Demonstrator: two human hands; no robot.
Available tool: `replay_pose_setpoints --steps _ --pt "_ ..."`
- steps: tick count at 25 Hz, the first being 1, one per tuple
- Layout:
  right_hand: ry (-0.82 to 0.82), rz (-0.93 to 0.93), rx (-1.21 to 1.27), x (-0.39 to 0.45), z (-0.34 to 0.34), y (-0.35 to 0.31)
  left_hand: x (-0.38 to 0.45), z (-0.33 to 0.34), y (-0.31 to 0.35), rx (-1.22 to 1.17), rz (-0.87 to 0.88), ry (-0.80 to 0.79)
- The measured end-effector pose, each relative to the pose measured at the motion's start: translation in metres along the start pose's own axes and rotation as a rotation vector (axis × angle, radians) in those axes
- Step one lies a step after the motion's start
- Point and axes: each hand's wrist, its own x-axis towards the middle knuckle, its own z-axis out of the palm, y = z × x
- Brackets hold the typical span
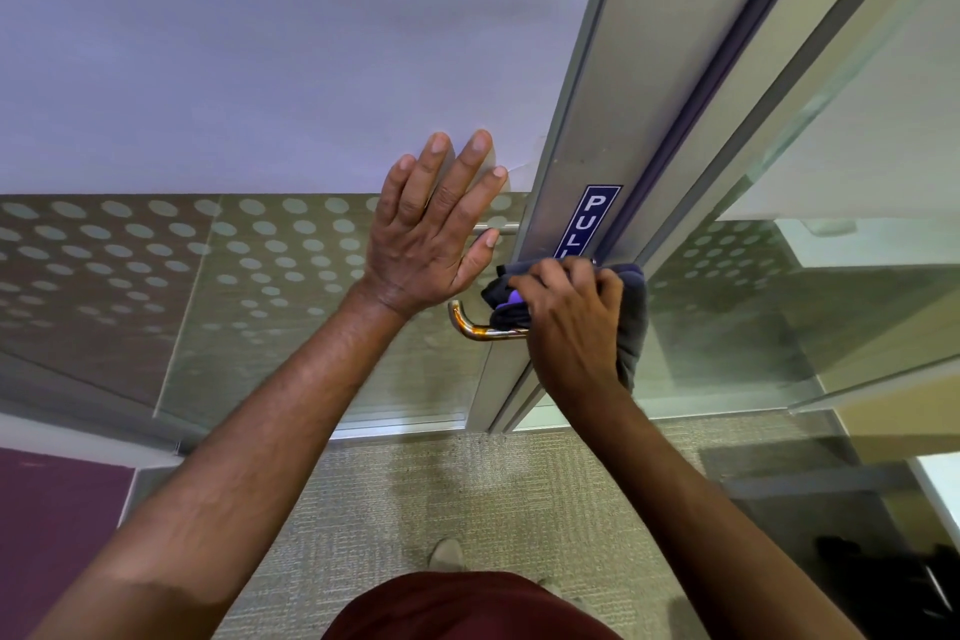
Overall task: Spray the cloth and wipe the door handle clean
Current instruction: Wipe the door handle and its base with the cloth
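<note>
Head view: left hand (434,229) lies flat with fingers straight against the glass door (291,68), just left of the metal frame (587,130). Right hand (569,322) grips a dark cloth (631,322) bunched around the door handle (470,325), whose curved end shows below the left hand. Beige carpet (415,483) lies beneath both hands.

One wide-angle head view looks forward and down, close to a glass door (291,68). Both forearms reach up from the bottom edge; the hands sit mid-frame, near the lens. Carpet (467,483) lies below the hands, and straight lines bow toward the edges.
</note>
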Motion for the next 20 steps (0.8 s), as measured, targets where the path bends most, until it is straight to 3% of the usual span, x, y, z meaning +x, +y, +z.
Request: replay_pose_setpoints --steps 4,10,14,17,20 --pt "-0.001 -0.005 0.019 -0.002 -0.005 0.001 0.000 -0.002 -0.001 -0.009 0.001 -0.010" --pt "-0.029 0.223 -0.003 0.000 -0.015 0.005 0.000 -0.003 -0.001 0.007 0.002 -0.043" --pt "-0.151 0.096 0.032 0.001 -0.022 -0.004 -0.001 -0.002 -0.001 0.006 0.000 -0.032" --pt "-0.299 0.105 0.233 0.010 -0.033 0.012 0.000 -0.002 0.000 -0.002 -0.003 -0.029" --pt "-0.291 0.277 0.714 0.001 -0.046 0.045 0.000 -0.002 -0.001 -0.004 -0.003 -0.033"
